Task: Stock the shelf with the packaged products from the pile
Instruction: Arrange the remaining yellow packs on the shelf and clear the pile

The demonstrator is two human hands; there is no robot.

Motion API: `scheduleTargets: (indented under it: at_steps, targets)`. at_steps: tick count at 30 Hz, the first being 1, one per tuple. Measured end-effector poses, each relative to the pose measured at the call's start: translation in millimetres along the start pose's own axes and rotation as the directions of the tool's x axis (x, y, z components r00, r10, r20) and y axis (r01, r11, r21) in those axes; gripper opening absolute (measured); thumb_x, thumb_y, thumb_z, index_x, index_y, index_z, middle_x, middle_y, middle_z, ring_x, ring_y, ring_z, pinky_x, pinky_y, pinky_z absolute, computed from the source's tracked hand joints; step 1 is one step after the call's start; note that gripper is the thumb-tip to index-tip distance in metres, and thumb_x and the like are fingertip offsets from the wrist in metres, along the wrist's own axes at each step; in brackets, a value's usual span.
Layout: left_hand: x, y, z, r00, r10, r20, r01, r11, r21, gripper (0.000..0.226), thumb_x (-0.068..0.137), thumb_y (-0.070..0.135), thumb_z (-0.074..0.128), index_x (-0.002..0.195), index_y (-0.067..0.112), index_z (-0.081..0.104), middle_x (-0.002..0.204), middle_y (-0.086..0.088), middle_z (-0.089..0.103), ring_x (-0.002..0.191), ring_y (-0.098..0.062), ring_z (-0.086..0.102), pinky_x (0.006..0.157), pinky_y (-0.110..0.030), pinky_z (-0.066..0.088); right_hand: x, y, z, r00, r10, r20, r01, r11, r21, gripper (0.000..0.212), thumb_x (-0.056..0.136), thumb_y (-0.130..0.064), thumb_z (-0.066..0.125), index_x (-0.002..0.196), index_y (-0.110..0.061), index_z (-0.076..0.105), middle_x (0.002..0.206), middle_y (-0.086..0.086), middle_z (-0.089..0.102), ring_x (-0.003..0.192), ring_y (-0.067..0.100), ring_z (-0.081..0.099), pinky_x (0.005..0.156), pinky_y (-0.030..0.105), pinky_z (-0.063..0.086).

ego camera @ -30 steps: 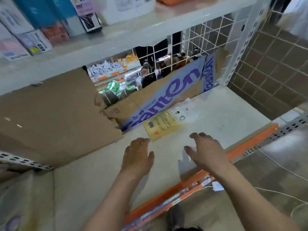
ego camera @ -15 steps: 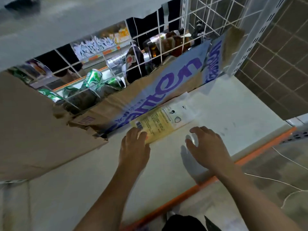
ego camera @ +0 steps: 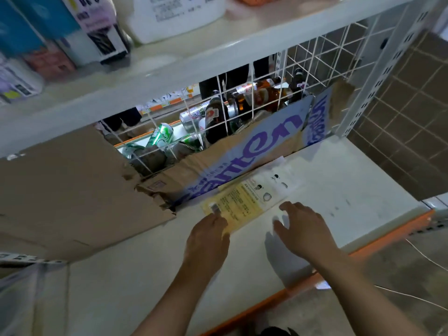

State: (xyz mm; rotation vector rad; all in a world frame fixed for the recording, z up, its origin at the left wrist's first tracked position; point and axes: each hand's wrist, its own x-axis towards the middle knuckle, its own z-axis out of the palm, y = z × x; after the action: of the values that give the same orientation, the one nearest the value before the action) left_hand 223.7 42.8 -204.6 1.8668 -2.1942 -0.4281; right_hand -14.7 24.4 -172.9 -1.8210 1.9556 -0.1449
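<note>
cardboard (ego camera: pixel 242 161) with big blue letters leans at the back of the white shelf (ego camera: pixel 351 180), just past both grips. a flat yellow and white packet (ego camera: pixel 244 202) lies on the shelf with its far edge right against that cardboard. i think the cardboard works like a wall, so the packet cannot slide out the back.

the left grip (ego camera: pixel 208 236) has its fingers close together, laid on the near corner of the packet. it presses down and does not wrap round it. i think it is pushing the packet into place, or keeping it flat so it does not slip.

the right grip (ego camera: pixel 303 226) hangs over the shelf, just right of the left grip. it is close beside the packet but not touching it. its fingers are spread and a bit bent, and it holds nothing. it looks ready to help set the packet straight.

well past the grips, behind the cardboard, a wire grid (ego camera: pixel 266 98) shows green cans (ego camera: pixel 162 137) and brown bottles (ego camera: pixel 215 117) on the far side. a plain brown sheet (ego camera: pixel 60 190) stands to the left of the left grip. above both grips an upper shelf (ego camera: pixel 169 69) holds boxes (ego camera: pixel 97 27).

the pile is not in view. only one packet shows on this shelf, so i think much of the job is left.
</note>
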Motion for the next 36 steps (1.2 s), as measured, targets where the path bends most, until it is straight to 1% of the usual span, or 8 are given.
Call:
scheduleTargets:
  at_steps: [4, 9, 13, 17, 20, 28, 32, 36]
  targets:
    - [-13.7, -14.8, -7.5, 0.997, -0.072, 0.007, 0.072, 0.997, -0.025, 0.037, 0.080, 0.021, 0.081, 0.114, 0.013, 0.071, 0.117, -0.006, 0.069, 0.104, -0.026, 0.068, 0.085, -0.038, 0.057, 1.6, -23.5, 10.3, 0.958, 0.183, 0.220, -0.237, 0.939, 0.251, 0.041, 0.094, -0.047, 0.055, 0.119, -0.016, 0.066, 0.113, 0.002, 0.073, 0.102, 0.024, 0.069, 0.084, 0.033, 0.051]
    - [-39.9, -35.1, -26.7, 0.983, -0.175, 0.047, 0.177, 0.983, -0.044, 0.040, 0.097, 0.028, 0.061, 0.136, 0.019, 0.059, 0.143, -0.001, 0.053, 0.132, -0.021, 0.050, 0.110, -0.035, 0.041, 4.5, -68.4, 40.8, 0.790, 0.267, 0.552, -0.611, 0.417, 0.673, 0.026, 0.090, -0.022, 0.067, 0.087, 0.003, 0.068, 0.066, 0.017, 0.071, 0.056, 0.030, 0.065, 0.050, 0.029, 0.052]
    - [-69.4, -55.3, -44.8, 0.962, -0.264, 0.062, 0.266, 0.963, -0.029, 0.041, 0.101, 0.032, 0.052, 0.142, 0.026, 0.052, 0.149, 0.007, 0.044, 0.139, -0.014, 0.039, 0.115, -0.030, 0.032, 15.2, -90.7, 63.3, 0.776, 0.329, 0.538, -0.625, 0.286, 0.726, 0.024, 0.091, -0.022, 0.073, 0.086, 0.001, 0.069, 0.064, 0.012, 0.072, 0.053, 0.028, 0.067, 0.051, 0.030, 0.050]
    - [-96.2, -80.6, -58.2, 0.939, -0.340, 0.051, 0.342, 0.939, -0.040, 0.039, 0.101, 0.033, 0.051, 0.140, 0.030, 0.052, 0.147, 0.010, 0.045, 0.138, -0.011, 0.039, 0.115, -0.031, 0.034, 16.1, -103.4, 76.8, 0.794, 0.388, 0.468, -0.590, 0.308, 0.746, 0.019, 0.093, -0.014, 0.070, 0.094, 0.005, 0.069, 0.067, 0.015, 0.074, 0.055, 0.031, 0.073, 0.065, 0.044, 0.060]
    - [-111.6, -96.1, -64.7, 0.934, -0.353, 0.050, 0.356, 0.932, -0.065, 0.039, 0.100, 0.035, 0.050, 0.140, 0.033, 0.050, 0.144, 0.012, 0.045, 0.135, -0.011, 0.041, 0.113, -0.032, 0.037, 0.6, -116.4, 76.9, 0.820, 0.386, 0.422, -0.556, 0.368, 0.745, 0.016, 0.092, -0.010, 0.064, 0.091, 0.005, 0.068, 0.065, 0.016, 0.070, 0.056, 0.032, 0.071, 0.045, 0.031, 0.050]
    - [-143.1, -127.6, -91.6, 0.966, -0.248, 0.077, 0.256, 0.958, -0.130, 0.042, 0.101, 0.038, 0.049, 0.143, 0.034, 0.046, 0.145, 0.013, 0.045, 0.133, -0.012, 0.042, 0.111, -0.033, 0.038, -70.9, -137.5, 47.0, 0.949, 0.279, 0.147, -0.308, 0.712, 0.632, 0.028, 0.092, -0.012, 0.058, 0.070, 0.006, 0.058, 0.062, 0.020, 0.063, 0.054, 0.031, 0.063, 0.058, 0.040, 0.049]
    - [-160.7, -143.3, -111.0, 0.979, -0.190, 0.069, 0.197, 0.972, -0.130, 0.044, 0.103, 0.037, 0.049, 0.146, 0.032, 0.044, 0.148, 0.011, 0.043, 0.135, -0.010, 0.039, 0.110, -0.026, 0.031, -96.5, -162.4, 29.0, 0.975, 0.138, 0.176, -0.187, 0.933, 0.306, 0.027, 0.091, -0.024, 0.059, 0.069, -0.008, 0.057, 0.057, 0.011, 0.066, 0.049, 0.025, 0.065, 0.055, 0.033, 0.048]
    - [-181.9, -160.6, -130.3, 0.983, -0.176, 0.044, 0.181, 0.971, -0.159, 0.045, 0.102, 0.037, 0.050, 0.146, 0.031, 0.045, 0.148, 0.012, 0.044, 0.136, -0.010, 0.040, 0.111, -0.027, 0.034, -119.4, -203.8, 42.0, 0.982, 0.030, 0.185, -0.035, 0.999, 0.022, 0.029, 0.088, -0.036, 0.057, 0.069, -0.016, 0.048, 0.062, 0.005, 0.054, 0.057, 0.022, 0.052, 0.056, 0.031, 0.035]
